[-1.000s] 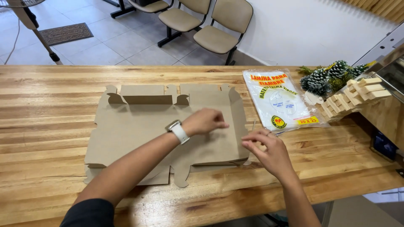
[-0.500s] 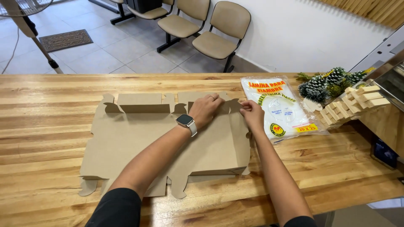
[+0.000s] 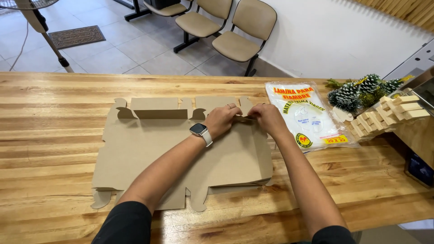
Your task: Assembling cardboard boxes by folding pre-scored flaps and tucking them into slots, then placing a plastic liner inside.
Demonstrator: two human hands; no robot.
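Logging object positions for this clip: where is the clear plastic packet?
In the head view, the clear plastic packet lies flat on the wooden table, right of the cardboard sheet, beside the pine-cone decoration.

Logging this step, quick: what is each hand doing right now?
Left hand: pinching the flat cardboard box at its far flap.
Right hand: pinching the same flap.
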